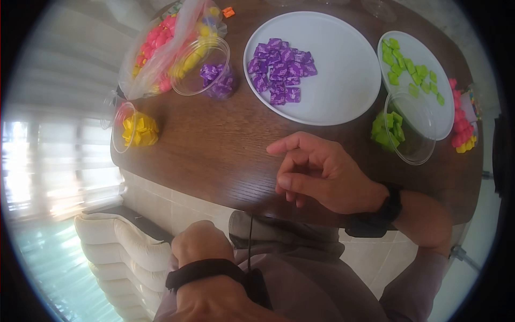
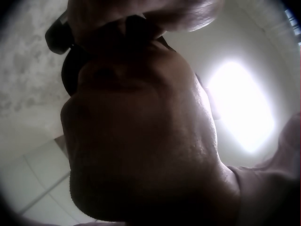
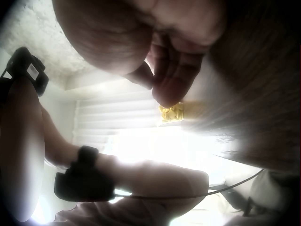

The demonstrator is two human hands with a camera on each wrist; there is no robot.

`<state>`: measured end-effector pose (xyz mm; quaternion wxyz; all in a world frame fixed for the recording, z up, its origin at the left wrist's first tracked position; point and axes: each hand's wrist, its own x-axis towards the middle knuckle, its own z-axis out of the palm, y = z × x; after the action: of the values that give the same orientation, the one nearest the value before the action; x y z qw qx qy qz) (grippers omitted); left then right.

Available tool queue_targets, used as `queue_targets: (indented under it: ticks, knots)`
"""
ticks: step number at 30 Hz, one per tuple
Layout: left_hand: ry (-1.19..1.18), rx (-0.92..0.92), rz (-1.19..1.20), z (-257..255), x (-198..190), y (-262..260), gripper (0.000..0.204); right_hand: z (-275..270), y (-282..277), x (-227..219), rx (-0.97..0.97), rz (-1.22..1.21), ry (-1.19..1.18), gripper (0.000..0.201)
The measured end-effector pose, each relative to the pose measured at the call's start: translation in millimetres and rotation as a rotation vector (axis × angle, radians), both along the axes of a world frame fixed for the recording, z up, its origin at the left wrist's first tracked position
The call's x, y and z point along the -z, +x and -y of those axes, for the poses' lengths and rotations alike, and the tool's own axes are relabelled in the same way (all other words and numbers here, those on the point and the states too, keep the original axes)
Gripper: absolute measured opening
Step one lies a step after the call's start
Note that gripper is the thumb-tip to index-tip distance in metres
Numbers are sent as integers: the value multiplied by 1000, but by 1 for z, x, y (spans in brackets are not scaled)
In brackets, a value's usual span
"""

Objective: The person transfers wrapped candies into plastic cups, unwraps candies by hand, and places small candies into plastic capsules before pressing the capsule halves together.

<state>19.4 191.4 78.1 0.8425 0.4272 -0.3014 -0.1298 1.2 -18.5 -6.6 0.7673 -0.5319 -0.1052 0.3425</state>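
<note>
My right hand hovers at the table's near edge, index finger stretched out and the others loosely curled, holding nothing. My left hand is low in front of my body, its back to the head camera and its fingers hidden. Beyond the right hand, purple wrapped candies lie on the left part of a large white plate. To its right, green candies are scattered on a smaller white plate. A clear cup with green candies is tilted beside that plate.
At the left are a clear cup of yellow candies, a clear cup of purple candies and a plastic bag of pink and yellow pieces. More pink pieces sit at the right edge. A cushioned chair stands lower left.
</note>
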Motion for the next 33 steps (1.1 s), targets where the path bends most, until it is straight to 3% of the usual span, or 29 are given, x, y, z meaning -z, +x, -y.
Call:
queue_targets:
  ticks: [18,20,22,26,33]
  knots:
    - [-176,32,-162,22,3,-46,25,-1,2,1,6,44,3,39]
    - [9,-290,-269,18,21,-40,27,0,4,1,-2,68,-1,40]
    - [8,-471,-492,19,36,-25,32,-1,3,2,2,69,12,41]
    - [-61,-355,-584,8,66,-13,27,0,3,2,16,63,4,41]
    - [-153,-312,-611,9,66,-12,27,0,3,1,26,71,-9,42]
